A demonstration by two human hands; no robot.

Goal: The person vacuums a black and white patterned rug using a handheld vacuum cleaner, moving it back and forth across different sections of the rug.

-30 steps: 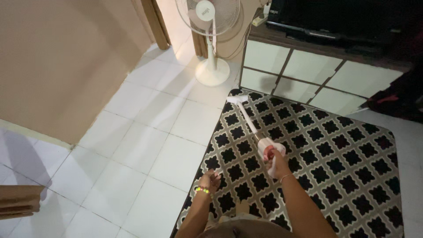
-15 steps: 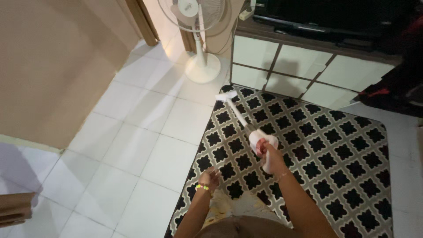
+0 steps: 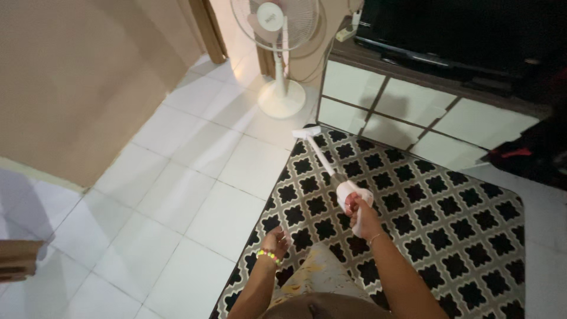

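The right hand is gripping 1 white stick vacuum, left hand hanging loosely curled and empty, so its head is risking catching the patterned rug edge.

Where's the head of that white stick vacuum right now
In the head view, the flat nozzle of the white stick vacuum sits at the far left corner of the black-and-white patterned rug, just short of the white pedestal fan and the white-fronted cabinet.

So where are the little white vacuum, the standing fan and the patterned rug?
white stick vacuum (image 3: 323, 160): head view, on its thin tube.
standing fan (image 3: 282, 98): head view, on its round base.
patterned rug (image 3: 437, 218): head view, on a bare stretch right of the arm.
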